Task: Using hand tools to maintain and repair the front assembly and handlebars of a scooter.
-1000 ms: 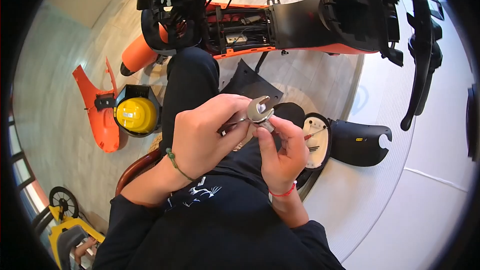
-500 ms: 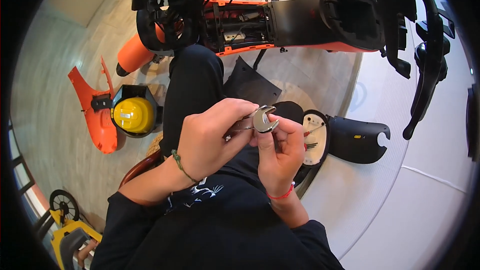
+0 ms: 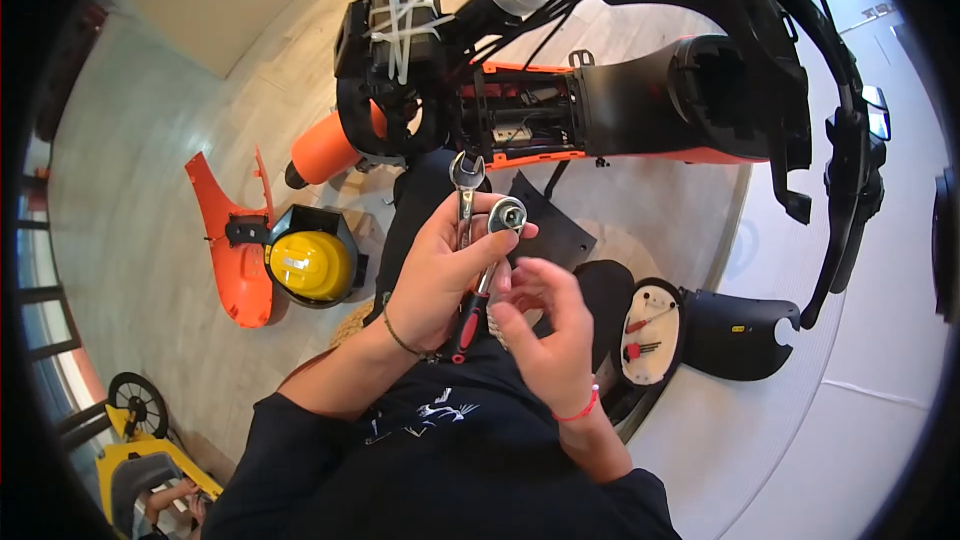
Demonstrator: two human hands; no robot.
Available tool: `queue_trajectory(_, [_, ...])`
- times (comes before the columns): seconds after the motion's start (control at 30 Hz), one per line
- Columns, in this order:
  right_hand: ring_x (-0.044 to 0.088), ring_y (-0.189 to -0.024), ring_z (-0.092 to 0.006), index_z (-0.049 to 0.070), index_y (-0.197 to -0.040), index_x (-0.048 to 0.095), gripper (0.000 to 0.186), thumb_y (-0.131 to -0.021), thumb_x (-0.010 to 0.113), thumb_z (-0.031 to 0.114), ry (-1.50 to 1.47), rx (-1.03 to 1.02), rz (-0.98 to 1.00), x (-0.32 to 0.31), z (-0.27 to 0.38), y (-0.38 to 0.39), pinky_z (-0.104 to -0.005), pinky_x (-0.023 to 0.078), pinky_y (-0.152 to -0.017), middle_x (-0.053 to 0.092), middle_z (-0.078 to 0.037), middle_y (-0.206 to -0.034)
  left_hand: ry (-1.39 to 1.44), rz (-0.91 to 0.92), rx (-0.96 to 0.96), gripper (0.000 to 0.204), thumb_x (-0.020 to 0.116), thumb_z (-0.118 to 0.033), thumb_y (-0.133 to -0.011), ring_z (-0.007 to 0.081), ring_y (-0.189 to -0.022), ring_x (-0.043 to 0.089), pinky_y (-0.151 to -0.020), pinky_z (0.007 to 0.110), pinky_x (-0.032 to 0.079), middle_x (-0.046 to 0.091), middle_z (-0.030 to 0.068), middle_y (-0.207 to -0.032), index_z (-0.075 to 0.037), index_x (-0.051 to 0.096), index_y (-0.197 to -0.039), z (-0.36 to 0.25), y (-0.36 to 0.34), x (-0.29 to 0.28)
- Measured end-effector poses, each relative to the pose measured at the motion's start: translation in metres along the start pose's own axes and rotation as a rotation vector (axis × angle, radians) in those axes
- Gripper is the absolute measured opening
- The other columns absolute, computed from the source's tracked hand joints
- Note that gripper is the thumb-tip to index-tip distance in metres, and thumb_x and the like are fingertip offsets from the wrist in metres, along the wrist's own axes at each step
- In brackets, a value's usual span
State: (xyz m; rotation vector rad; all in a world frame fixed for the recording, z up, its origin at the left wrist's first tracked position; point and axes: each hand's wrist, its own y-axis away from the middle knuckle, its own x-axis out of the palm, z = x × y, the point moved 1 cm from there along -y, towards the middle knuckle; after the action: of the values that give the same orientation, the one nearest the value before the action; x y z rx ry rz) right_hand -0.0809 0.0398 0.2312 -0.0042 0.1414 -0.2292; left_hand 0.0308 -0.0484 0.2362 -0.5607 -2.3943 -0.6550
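Observation:
In my left hand are two tools held side by side. One is a steel open-ended wrench, its jaws pointing up and away from me. The other is a ratchet wrench with a round metal head by my thumb and a red-and-black handle hanging below my fingers. My right hand is just to the right of the ratchet, fingers loosely bent and apart, with nothing seen in it. Beyond my hands stands an orange-and-black scooter with its inner compartment uncovered, showing wires and parts.
Left on the floor lie an orange body panel and a yellow helmet in a black holder. To the right, a pale-lined tray holds a screwdriver and hex keys beside a black panel. A yellow balance bike and a person's hand are lower left.
The wrench has turned upright in my left hand, and the ratchet now shows beside it. My right hand has come away from the tools, lower and to the right. The view has shifted.

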Motion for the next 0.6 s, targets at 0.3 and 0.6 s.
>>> queue_trajectory(0.3, [0.056, -0.075, -0.0115, -0.003, -0.135, 0.024, 0.063, -0.083, 0.060, 0.004, -0.202, 0.138, 0.138, 0.018, 0.007, -0.005, -0.0232, 0.046, -0.067, 0.057, -0.009, -0.088, 0.009, -0.054, 0.212, 0.035, 0.051, -0.003, -0.087, 0.0113, -0.075, 0.055, -0.067, 0.024, 0.046, 0.056, 0.0079, -0.105, -0.003, 0.042, -0.121, -0.006, 0.000, 0.005])
queue_trajectory(0.6, [0.046, -0.071, -0.0083, -0.004, -0.136, 0.029, 0.049, -0.091, 0.045, 0.006, -0.215, 0.035, 0.199, 0.008, 0.036, -0.040, -0.0213, 0.041, -0.066, 0.050, -0.003, -0.084, 0.033, 0.007, 0.211, 0.039, 0.046, -0.015, -0.094, 0.0083, -0.073, 0.057, -0.045, 0.014, 0.036, 0.056, 0.0097, -0.105, -0.008, 0.037, -0.131, -0.047, -0.013, 0.011])
